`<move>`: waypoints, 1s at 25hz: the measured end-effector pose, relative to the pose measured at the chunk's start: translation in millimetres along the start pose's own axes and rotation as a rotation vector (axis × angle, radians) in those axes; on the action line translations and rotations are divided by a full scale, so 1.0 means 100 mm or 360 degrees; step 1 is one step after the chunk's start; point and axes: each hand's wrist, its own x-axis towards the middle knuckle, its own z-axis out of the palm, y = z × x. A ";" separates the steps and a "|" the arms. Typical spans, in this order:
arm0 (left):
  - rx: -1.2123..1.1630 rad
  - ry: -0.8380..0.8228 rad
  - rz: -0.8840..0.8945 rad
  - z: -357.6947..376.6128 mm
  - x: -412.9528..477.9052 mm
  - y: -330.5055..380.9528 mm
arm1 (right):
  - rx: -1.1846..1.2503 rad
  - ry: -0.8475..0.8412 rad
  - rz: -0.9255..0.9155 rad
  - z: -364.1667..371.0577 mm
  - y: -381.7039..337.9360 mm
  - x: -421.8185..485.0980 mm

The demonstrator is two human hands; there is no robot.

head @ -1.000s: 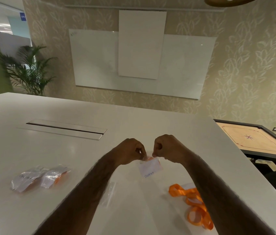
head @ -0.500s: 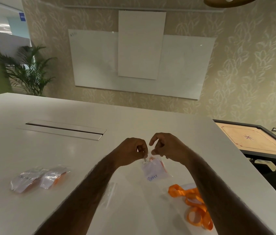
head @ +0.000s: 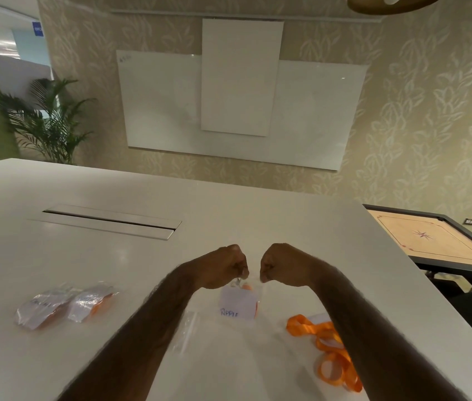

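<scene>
A small clear plastic bag [head: 239,303] with a white card marked in blue handwriting and something orange inside hangs above the white table [head: 113,270]. My left hand [head: 224,267] pinches its top left corner. My right hand [head: 279,264] pinches its top right corner. Both hands are curled into fists with the knuckles up, close together over the middle of the table. The fingertips are hidden under the hands.
Two filled clear bags [head: 64,305] lie at the left. An empty clear bag [head: 185,331] lies under my left forearm. An orange lanyard [head: 327,348] is coiled at the right. A cable hatch [head: 107,221] is set in the table further back. A carrom board [head: 437,241] stands beyond the right edge.
Half a second ago my right hand had loosened with fingers spread; now it pinches the bag's top again. The bag hangs straighter, with its label facing me.
</scene>
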 end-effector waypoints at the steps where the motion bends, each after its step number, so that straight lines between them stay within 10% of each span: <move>1: 0.0041 -0.0043 -0.0043 0.02 0.00 -0.01 | -0.0068 -0.0008 0.0043 0.03 0.00 0.01; 12: -0.0399 0.0487 -0.0063 0.05 0.01 -0.08 | 0.0805 0.0533 0.0218 0.13 0.00 -0.04; 25: -0.0393 0.0463 -0.0074 0.06 0.05 -0.07 | 0.1030 0.0392 0.0235 0.09 0.03 -0.08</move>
